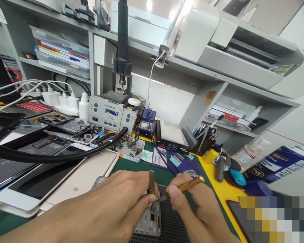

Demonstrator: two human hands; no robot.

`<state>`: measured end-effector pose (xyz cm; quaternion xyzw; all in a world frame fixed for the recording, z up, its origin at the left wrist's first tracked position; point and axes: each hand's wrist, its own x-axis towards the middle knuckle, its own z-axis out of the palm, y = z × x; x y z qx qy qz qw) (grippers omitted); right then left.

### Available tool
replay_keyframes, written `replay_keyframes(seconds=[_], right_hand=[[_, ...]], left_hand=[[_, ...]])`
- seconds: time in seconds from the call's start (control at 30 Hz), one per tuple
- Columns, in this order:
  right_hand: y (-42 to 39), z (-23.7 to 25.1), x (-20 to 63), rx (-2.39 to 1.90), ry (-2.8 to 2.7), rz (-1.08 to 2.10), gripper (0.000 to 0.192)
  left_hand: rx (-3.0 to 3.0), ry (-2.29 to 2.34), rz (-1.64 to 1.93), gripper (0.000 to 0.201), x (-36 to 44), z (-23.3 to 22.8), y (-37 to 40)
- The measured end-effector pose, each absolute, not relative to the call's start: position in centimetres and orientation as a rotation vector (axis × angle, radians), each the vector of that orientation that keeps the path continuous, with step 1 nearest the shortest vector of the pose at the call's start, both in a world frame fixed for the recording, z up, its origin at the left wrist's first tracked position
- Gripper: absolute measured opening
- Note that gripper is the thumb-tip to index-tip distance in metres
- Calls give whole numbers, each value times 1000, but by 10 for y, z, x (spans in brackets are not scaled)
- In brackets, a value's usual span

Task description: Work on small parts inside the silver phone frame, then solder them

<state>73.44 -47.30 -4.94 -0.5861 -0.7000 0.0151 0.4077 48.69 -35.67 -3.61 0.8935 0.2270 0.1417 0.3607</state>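
Observation:
A silver-grey phone frame (155,231) with its inner side up lies on a dark perforated mat (177,222) below my hands. My left hand (119,199) is closed in a pinch on metal tweezers (151,179), which point down at the frame's upper part. In my right hand (190,202) is a slim knife with a brass-coloured handle (192,184). Its narrow blade reaches left to the frame, close by the left fingertips. My left hand hides part of the frame. Whether the blade touches it, I cannot tell.
Several phones (58,175) lie at left under a thick black hose (66,158). A tray of circuit boards (136,145) sits in front of the soldering station (111,114). A hot plate (173,135) stands behind the mat, with a yellow bottle (209,156) to the right.

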Motion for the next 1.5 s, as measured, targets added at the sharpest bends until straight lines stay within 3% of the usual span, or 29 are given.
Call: replay_keyframes(seconds=[0.1,0.3,0.43,0.73,1.2,1.5], right_hand=[[-471,-56,735,-1535,-1776,152,54],[-456,-44,735,-1398,-1911,226,42],[-451,-39,736,-1356,-1901,305,46],[-448,-43,740,-1509,-1710,742,54],[-441,-31,732,-1480,-1743,778,54],[-441,-41,734,-1484,-1597,1013,80]], left_hand=[[2299,582,363,42,488,-37,-357],[2293,538,403,36,487,-40,-356],[2301,510,404,37,484,-43,-356],[2328,550,334,43,488,-46,-355],[2355,566,386,34,486,-49,-357],[2355,557,389,37,487,-48,-357]])
